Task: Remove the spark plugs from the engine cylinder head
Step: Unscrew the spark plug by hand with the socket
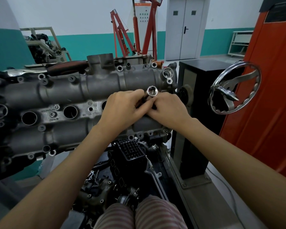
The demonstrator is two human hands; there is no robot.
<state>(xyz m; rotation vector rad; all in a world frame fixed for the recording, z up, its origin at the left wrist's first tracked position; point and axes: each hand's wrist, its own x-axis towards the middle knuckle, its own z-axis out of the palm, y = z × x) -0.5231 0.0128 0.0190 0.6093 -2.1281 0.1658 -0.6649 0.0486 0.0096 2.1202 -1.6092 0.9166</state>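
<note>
Head view: both hands meet at center, left hand (122, 107) and right hand (168, 109) with fingers curled around a metal socket (151, 92) standing over the cylinder head (64, 95). At nine o'clock, two plug holes (70, 112) look dark inside.

Engine stand (191, 113), black upright column to the right of the hands, carrying the cylinder head (59, 95) at hand level; loose dark engine parts (106, 176) lie on its base below the forearms.
</note>
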